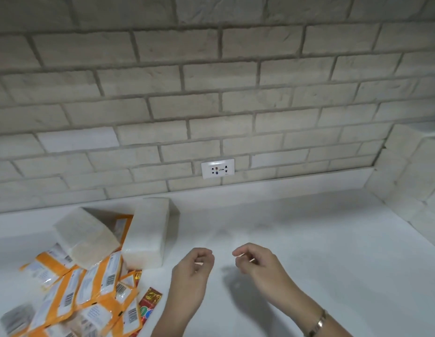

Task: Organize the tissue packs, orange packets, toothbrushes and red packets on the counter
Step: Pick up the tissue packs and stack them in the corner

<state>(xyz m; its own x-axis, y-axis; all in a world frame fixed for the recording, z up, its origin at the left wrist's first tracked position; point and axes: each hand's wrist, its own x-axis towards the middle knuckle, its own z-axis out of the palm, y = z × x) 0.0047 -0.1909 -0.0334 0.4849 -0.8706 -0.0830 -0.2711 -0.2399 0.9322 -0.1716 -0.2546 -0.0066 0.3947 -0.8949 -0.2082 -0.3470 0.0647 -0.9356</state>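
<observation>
Both hands empty: left hand (193, 265) and right hand (251, 261) hover with fingers loosely curled, nothing pinched that I can see, over bare counter (321, 239), near centre. Stock is all left: two tissue packs (148, 235) lying on the orange packets (75, 295) heap, red packets (149, 304) poking out at its near right edge. Toothbrushes not visible. Guess: the free right side is the sorting space.

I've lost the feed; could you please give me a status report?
Left hand, right hand loosely curled, empty. Orange packets, tissue packs heaped left, unsorted. Red packets part-buried.
</observation>
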